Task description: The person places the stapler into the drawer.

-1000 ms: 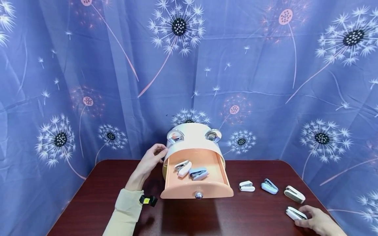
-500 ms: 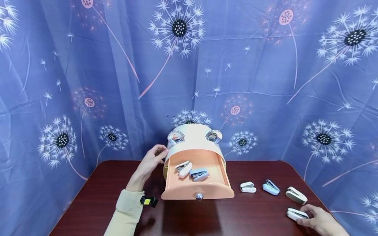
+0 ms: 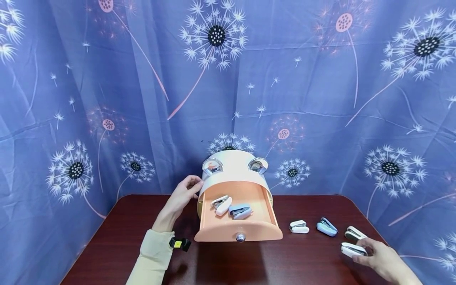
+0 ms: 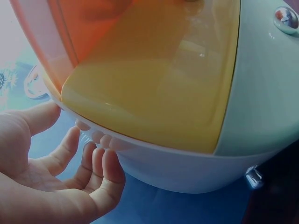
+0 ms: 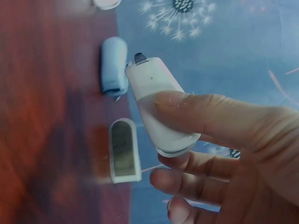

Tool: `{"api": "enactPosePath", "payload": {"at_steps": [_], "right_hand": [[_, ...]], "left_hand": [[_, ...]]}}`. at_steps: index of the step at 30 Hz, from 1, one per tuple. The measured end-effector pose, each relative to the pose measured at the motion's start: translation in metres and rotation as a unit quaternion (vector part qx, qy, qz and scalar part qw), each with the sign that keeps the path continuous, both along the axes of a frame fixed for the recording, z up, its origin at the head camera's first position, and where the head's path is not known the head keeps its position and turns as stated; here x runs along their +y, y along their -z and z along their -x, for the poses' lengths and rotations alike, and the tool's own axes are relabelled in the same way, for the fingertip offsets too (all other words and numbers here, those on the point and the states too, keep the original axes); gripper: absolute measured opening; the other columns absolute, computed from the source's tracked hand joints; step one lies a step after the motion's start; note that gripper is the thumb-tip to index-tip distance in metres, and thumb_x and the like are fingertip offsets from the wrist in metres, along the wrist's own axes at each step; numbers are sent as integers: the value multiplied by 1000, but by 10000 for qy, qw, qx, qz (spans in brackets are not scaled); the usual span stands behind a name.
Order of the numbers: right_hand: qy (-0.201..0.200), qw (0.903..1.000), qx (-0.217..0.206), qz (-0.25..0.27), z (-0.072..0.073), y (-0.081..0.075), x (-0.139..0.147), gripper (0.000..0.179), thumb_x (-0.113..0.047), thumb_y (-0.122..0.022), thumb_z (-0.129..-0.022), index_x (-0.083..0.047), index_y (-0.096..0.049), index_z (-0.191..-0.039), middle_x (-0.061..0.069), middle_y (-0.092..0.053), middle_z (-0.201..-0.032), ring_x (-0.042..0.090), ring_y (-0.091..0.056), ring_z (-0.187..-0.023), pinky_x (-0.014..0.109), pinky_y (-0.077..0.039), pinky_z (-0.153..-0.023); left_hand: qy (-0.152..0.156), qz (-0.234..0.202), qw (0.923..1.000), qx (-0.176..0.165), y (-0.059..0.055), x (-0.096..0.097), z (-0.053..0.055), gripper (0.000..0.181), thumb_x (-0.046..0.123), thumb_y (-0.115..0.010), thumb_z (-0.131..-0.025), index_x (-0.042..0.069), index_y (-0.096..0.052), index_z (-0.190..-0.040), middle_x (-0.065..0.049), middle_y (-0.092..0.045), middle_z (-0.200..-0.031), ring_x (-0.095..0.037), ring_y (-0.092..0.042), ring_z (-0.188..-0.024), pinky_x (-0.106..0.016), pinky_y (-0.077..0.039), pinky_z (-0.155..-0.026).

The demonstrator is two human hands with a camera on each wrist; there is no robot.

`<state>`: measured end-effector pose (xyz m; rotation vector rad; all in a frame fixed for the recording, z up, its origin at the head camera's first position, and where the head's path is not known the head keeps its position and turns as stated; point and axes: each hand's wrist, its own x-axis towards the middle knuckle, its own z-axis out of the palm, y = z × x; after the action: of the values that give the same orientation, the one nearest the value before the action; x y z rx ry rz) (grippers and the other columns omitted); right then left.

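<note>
My right hand pinches a white mini stapler between thumb and fingers, raised above the table at the right. In the right wrist view the thumb lies over the flat face of this stapler. My left hand touches the left side of a white storage box with two mirrored knobs on top. Its fingertips rest against the white wall in the left wrist view, fingers loosely bent. The box's peach drawer is pulled out, holding a white stapler and a blue stapler.
On the dark red table, right of the drawer, lie another white stapler, a blue stapler and a white-and-grey stapler, partly behind my right hand. A blue dandelion-print curtain hangs behind and at both sides.
My right hand has lifted the white stapler off the table and moved it slightly left and away from me. The left hand stays at the box.
</note>
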<state>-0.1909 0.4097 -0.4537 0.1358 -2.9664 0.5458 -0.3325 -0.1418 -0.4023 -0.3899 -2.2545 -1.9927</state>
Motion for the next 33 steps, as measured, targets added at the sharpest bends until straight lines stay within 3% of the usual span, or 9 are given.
{"api": "enactPosePath", "payload": {"at_steps": [3,10,14,19,25,29,33], "right_hand": [[-29,9987,505,-4,1,-5,-7,35,-34,-77,-61,-15,-57,-83,-4,-52,-69,10,-44,-60,31,-35,-53],[-243,9838,1774,-46,9,-24,-33,37,-27,-80,-57,-19,-59,-86,-5,-50,-73,7,-44,-61,29,-33,-52],[-488,9704,2366,-32,9,-33,-52,37,-22,-81,-57,-20,-58,-86,-6,-44,-71,6,-39,-61,25,-30,-51],[-809,9528,2923,97,12,-46,-82,42,-18,-81,-56,-19,-60,-93,-10,-48,-79,2,-42,-66,18,-31,-56],[-1474,9345,3221,361,23,-67,-124,43,-19,-79,-62,-19,-60,-101,-11,-54,-90,4,-47,-75,17,-35,-65],[-1792,9329,3078,538,29,-88,-151,42,-27,-77,-66,-20,-59,-104,-13,-54,-95,5,-50,-83,18,-36,-70],[-2065,9367,2761,615,33,-106,-177,40,-34,-73,-70,-23,-58,-105,-15,-52,-98,3,-49,-86,20,-38,-71]], "left_hand": [[-1,7,10000,-14,0,0,1,34,32,-61,-82,6,-53,-102,-11,-51,-94,-22,-49,-83,-36,-46,-64],[-32,-10,10000,-12,1,0,2,33,31,-61,-82,6,-53,-101,-10,-51,-94,-20,-49,-82,-48,-44,-70],[-50,50,10000,-37,2,0,0,33,31,-61,-82,6,-53,-102,-10,-51,-94,-20,-49,-82,-41,-46,-66],[-2,71,10000,-43,3,1,0,34,33,-61,-82,7,-53,-102,-9,-51,-94,-21,-48,-83,-33,-46,-63],[138,-72,9998,-87,3,1,0,33,31,-61,-83,6,-52,-102,-11,-51,-95,-22,-48,-84,-46,-44,-70],[199,-194,9996,-64,3,-1,0,33,31,-61,-83,6,-52,-103,-11,-50,-96,-22,-48,-85,-55,-40,-74],[160,-147,9998,28,2,-1,1,36,32,-61,-82,5,-52,-103,-11,-51,-96,-21,-49,-84,-51,-42,-72]]}}
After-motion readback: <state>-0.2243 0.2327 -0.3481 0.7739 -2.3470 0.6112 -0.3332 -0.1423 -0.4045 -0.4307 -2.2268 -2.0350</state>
